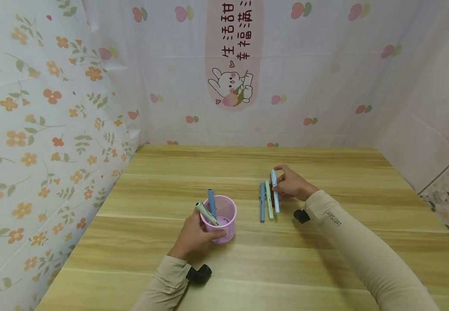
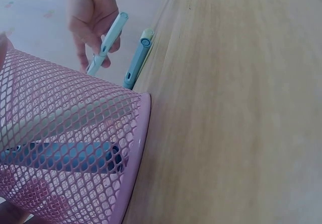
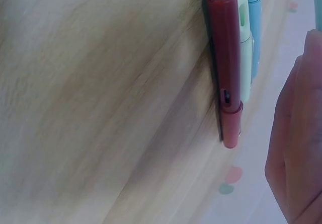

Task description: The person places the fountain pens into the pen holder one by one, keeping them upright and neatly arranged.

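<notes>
L hand (image 1: pixel 194 236): curled round pink mesh pen cup (image 1: pixel 230 229), prob. to steady it; 2 pens (image 1: pixel 212 203) inside;
R hand (image 1: pixel 292 183): pinches lt-blue pen (image 1: pixel 276 202), raised beside maroon pen (image 3: pixel 229 58), prob. to clear it

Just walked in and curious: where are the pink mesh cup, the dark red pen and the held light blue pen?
Pink mesh cup (image 2: pixel 137 153): left wrist view, on its rim.
Dark red pen (image 3: pixel 227 65): right wrist view, midway along it.
Light blue pen (image 1: pixel 276 201): head view, on its lower half.

Pink mesh cup (image 1: pixel 230 229) (two pens (image 1: pixel 212 204) inside); light-blue pen (image 1: pixel 276 201) raised.
</notes>
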### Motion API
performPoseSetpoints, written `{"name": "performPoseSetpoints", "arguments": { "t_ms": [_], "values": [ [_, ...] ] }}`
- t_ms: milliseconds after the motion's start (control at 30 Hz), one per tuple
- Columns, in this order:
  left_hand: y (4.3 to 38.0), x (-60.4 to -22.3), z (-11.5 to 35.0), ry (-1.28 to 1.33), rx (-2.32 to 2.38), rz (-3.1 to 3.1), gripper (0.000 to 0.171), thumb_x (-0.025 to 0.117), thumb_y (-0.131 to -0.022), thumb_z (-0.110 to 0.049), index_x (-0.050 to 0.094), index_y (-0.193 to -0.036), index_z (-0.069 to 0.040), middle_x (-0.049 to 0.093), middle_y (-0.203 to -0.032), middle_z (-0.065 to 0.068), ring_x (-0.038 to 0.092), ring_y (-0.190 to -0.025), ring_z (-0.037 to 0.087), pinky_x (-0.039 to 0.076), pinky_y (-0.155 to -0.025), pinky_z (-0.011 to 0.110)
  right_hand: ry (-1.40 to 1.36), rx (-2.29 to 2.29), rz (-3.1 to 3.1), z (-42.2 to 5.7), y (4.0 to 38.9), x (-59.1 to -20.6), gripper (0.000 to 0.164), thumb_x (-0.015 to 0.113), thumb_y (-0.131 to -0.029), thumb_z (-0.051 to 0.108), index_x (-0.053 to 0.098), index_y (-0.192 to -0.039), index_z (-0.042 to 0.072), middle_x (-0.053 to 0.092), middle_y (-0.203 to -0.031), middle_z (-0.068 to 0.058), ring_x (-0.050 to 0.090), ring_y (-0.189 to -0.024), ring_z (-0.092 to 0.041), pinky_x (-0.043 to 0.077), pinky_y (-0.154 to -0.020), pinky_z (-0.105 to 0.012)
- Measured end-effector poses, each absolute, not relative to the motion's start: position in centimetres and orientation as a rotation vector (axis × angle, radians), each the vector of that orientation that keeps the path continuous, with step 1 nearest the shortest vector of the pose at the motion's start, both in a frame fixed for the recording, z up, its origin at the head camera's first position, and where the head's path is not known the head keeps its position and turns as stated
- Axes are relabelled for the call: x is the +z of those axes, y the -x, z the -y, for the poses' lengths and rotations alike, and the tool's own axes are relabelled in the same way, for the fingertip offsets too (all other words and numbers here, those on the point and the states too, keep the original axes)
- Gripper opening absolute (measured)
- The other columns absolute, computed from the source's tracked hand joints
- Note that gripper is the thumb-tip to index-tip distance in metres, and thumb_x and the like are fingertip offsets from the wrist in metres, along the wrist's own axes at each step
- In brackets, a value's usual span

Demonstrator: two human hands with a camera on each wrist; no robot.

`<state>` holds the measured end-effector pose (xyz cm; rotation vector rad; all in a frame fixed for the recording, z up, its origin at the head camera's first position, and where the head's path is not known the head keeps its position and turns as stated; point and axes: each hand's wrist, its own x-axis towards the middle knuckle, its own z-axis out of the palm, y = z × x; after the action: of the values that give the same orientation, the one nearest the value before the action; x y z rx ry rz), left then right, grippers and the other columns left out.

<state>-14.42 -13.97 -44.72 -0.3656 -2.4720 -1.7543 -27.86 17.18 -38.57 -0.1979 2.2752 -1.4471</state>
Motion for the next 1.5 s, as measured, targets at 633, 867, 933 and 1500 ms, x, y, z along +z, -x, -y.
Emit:
{"name": "performPoseSetpoints", "arguments": {
  "t_ms": [633, 867, 933, 1500],
  "values": [
    [14.4, -44.4, 13.9, 0.36, -1.737, 2.487, 0.089, 0.09, -0.065, -0.006, 0.041, -0.139, 0.001, 0.062, -0.12, 0.017, 0.059, -0.111, 0.031, 0.046, -0.098, 0.047, 0.267, -1.487, -2.281, -15.7, 27.2, -38.1, 0.077, 0.057, -0.09, -0.008, 0.015, -0.152, 0.011, 0.041, -0.109, -0.02, 0.056, -0.075, -0.025, 0.058, -0.068, -0.044],
    [14.3, -44.6, 14.0, 0.372, -1.726, 2.492, 0.09, 0.091, -0.066, -0.016, 0.041, -0.14, -0.001, 0.061, -0.121, 0.016, 0.058, -0.112, 0.031, 0.044, -0.099, 0.048, 0.31, -1.552, -2.256, -14.9, 26.7, -37.7, 0.078, 0.058, -0.09, -0.01, 0.016, -0.152, 0.011, 0.039, -0.102, -0.015, 0.055, -0.079, -0.023, 0.057, -0.069, -0.04],
    [14.3, -44.6, 14.0, 0.37, -1.723, 2.492, 0.09, 0.091, -0.066, -0.016, 0.041, -0.139, 0.0, 0.062, -0.12, 0.016, 0.059, -0.111, 0.032, 0.045, -0.098, 0.048, 0.311, -1.57, -2.249, -14.7, 26.6, -37.6, 0.078, 0.058, -0.09, -0.011, 0.016, -0.152, 0.012, 0.04, -0.103, -0.015, 0.055, -0.08, -0.023, 0.057, -0.07, -0.04],
    [14.4, -44.5, 13.9, 0.347, -1.726, 2.491, 0.085, 0.091, -0.065, -0.014, 0.045, -0.135, 0.001, 0.063, -0.116, 0.015, 0.062, -0.105, 0.027, 0.052, -0.09, 0.039, 0.355, -1.614, -2.273, -13.6, 25.7, -36.8, 0.081, 0.062, -0.088, -0.01, 0.015, -0.152, 0.01, 0.042, -0.114, -0.022, 0.06, -0.084, -0.028, 0.057, -0.077, -0.044]
  ]
}}
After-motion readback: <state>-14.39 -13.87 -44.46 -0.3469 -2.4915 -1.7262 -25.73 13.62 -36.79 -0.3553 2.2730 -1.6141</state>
